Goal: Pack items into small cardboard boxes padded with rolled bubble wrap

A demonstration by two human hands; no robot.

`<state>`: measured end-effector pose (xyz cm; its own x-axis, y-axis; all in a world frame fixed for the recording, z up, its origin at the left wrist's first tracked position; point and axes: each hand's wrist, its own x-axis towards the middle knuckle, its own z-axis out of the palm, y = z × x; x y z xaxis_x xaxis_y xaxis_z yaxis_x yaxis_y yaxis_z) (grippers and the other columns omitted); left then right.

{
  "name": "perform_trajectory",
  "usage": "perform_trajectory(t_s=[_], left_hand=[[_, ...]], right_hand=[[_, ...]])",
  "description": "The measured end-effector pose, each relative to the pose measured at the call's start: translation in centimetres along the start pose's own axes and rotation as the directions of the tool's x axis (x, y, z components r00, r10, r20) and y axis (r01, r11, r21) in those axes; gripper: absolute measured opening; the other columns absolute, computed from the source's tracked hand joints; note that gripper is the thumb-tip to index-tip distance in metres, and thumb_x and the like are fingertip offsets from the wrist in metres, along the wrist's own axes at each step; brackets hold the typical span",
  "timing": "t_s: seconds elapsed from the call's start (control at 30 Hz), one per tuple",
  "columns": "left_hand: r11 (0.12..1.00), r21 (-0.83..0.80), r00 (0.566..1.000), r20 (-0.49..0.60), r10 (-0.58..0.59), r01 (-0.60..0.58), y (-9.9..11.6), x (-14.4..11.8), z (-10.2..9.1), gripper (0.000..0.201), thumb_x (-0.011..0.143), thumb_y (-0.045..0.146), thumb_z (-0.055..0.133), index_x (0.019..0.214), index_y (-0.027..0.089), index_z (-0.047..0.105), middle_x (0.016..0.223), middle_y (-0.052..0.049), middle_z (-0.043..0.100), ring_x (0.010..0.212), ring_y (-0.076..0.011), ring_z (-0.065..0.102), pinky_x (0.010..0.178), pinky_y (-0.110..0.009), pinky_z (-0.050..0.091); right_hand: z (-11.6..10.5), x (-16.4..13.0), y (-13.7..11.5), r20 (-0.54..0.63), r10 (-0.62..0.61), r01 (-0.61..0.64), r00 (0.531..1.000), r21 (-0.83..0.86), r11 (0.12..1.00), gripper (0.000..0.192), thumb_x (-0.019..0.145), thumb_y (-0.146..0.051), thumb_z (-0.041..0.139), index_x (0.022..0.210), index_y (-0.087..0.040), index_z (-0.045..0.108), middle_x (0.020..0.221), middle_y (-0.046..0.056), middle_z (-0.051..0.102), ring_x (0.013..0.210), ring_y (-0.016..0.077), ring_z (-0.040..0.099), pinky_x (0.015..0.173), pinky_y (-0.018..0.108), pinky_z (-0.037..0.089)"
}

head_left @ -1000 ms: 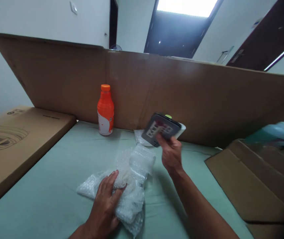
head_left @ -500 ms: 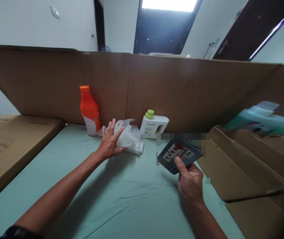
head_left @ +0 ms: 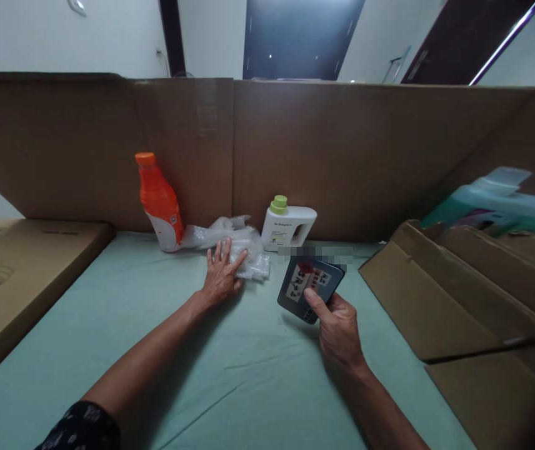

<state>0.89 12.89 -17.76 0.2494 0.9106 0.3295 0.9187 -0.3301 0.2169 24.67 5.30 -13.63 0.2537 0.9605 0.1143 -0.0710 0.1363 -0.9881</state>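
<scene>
**Grey device gripped in right hand, left hand flat on bubble wrap**

Grey device (head_left: pixel 310 287) with a printed label sits in the right hand (head_left: pixel 337 328): thumb pressed on its lower face, the other fingers curled behind it, held tilted just above the green sheet (head_left: pixel 230 375). Left hand (head_left: pixel 222 277) lies palm down, fingers spread, fingertips resting on the crumpled bubble wrap (head_left: pixel 232 244). Just beyond those fingertips to the left stands an orange bottle (head_left: pixel 159 203), touching the wrap. A white bottle with green cap (head_left: pixel 287 226) stands just beyond the device, against the cardboard wall (head_left: pixel 342 156). Flattened cardboard (head_left: pixel 459 300) lies right of the right hand.
</scene>
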Motion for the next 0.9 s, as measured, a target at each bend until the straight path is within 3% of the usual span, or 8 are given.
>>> perform_trajectory(t_s=[0.13, 0.2, 0.3, 0.37, 0.47, 0.7, 0.8, 0.9], left_hand=[[0.973, -0.027, 0.937, -0.274, 0.214, -0.230, 0.8, -4.7, -0.7, 0.071, 0.082, 0.027, 0.072, 0.148, 0.031, 0.048, 0.171, -0.010, -0.004, 0.154, -0.0426, 0.012, 0.120, -0.065, 0.011], [0.957, -0.004, 0.901, -0.337, 0.273, -0.291, 0.8, -7.9, -1.2, 0.061, 0.086, 0.023, 0.066, 0.145, 0.030, 0.052, 0.169, -0.012, 0.012, 0.151, -0.0378, 0.022, 0.120, -0.062, 0.017], [0.962, 0.065, 0.930, -0.247, 0.271, -0.263, -0.1, -10.6, -1.7, 0.043, 0.088, 0.016, 0.059, 0.129, 0.026, 0.066, 0.148, -0.015, 0.048, 0.135, -0.0345, 0.044, 0.112, -0.057, 0.035], [0.974, 0.093, 0.965, -0.147, 0.218, -0.206, -0.8, -10.5, -1.8, 0.034, 0.091, 0.014, 0.054, 0.117, 0.025, 0.072, 0.128, -0.015, 0.061, 0.117, -0.0315, 0.055, 0.099, -0.050, 0.046], [0.990, 0.089, 0.994, -0.031, 0.109, -0.106, -1.7, -8.1, -1.6, 0.034, 0.093, 0.014, 0.048, 0.112, 0.025, 0.075, 0.115, -0.014, 0.065, 0.098, -0.0268, 0.059, 0.086, -0.042, 0.051], [0.994, 0.060, 0.996, -0.015, -0.092, 0.093, -3.4, -1.9, -0.1, 0.033, 0.091, 0.014, 0.047, 0.111, 0.014, 0.074, 0.123, -0.021, 0.064, 0.113, -0.0330, 0.059, 0.096, -0.049, 0.048], [0.995, -0.003, 0.994, 0.019, -0.103, 0.103, -4.5, -1.9, -0.6, 0.034, 0.087, 0.022, 0.057, 0.115, 0.014, 0.074, 0.135, -0.020, 0.060, 0.122, -0.0331, 0.058, 0.101, -0.045, 0.049], [0.988, -0.091, 0.992, -0.021, -0.125, 0.122, -4.1, -4.6, -2.3, 0.037, 0.084, 0.026, 0.062, 0.117, 0.016, 0.073, 0.146, -0.019, 0.053, 0.130, -0.0355, 0.054, 0.106, -0.048, 0.048]], right_hand=[[-0.2, 0.1, 0.5, 0.037, 0.046, -0.047, 0.998, 0.026, 0.999, 0.044, 0.068, -0.054, 0.085, 0.094, -0.019, 0.081, 0.092, 0.005, 0.081, 0.078, 0.0210, 0.074, 0.078, 0.038, 0.063], [-0.2, 0.1, 0.6, 0.050, 0.063, -0.065, 0.997, 0.037, 0.997, 0.045, 0.069, -0.054, 0.086, 0.096, -0.019, 0.081, 0.092, 0.006, 0.080, 0.078, 0.0216, 0.074, 0.078, 0.039, 0.064], [-0.1, 0.1, 0.4, 0.043, 0.071, -0.074, 0.997, 0.084, 0.994, 0.047, 0.067, -0.054, 0.086, 0.096, -0.018, 0.081, 0.091, 0.007, 0.080, 0.078, 0.0227, 0.074, 0.078, 0.041, 0.064], [0.0, 0.0, 0.1, 0.027, 0.074, -0.077, 0.997, 0.110, 0.991, 0.046, 0.065, -0.054, 0.087, 0.095, -0.018, 0.081, 0.089, 0.006, 0.080, 0.077, 0.0228, 0.074, 0.077, 0.042, 0.064], [0.2, -0.1, -0.1, 0.023, 0.073, -0.075, 0.997, 0.100, 0.992, 0.045, 0.065, -0.052, 0.088, 0.093, -0.018, 0.080, 0.086, 0.006, 0.080, 0.077, 0.0229, 0.074, 0.075, 0.042, 0.064], [-0.6, -0.3, 0.3, 0.029, 0.078, -0.079, 0.996, 0.013, 0.997, 0.045, 0.067, -0.051, 0.087, 0.098, -0.019, 0.080, 0.093, 0.005, 0.080, 0.081, 0.0214, 0.074, 0.080, 0.039, 0.063], [-0.5, -0.4, -0.1, 0.050, 0.088, -0.089, 0.995, 0.029, 0.996, 0.046, 0.068, -0.052, 0.087, 0.098, -0.018, 0.080, 0.093, 0.006, 0.080, 0.080, 0.0221, 0.074, 0.080, 0.041, 0.063], [0.2, -1.0, -0.7, 0.107, 0.139, -0.150, 0.984, 0.102, 0.983, 0.046, 0.068, -0.050, 0.086, 0.098, -0.016, 0.079, 0.089, 0.006, 0.080, 0.075, 0.0222, 0.074, 0.075, 0.042, 0.064]])
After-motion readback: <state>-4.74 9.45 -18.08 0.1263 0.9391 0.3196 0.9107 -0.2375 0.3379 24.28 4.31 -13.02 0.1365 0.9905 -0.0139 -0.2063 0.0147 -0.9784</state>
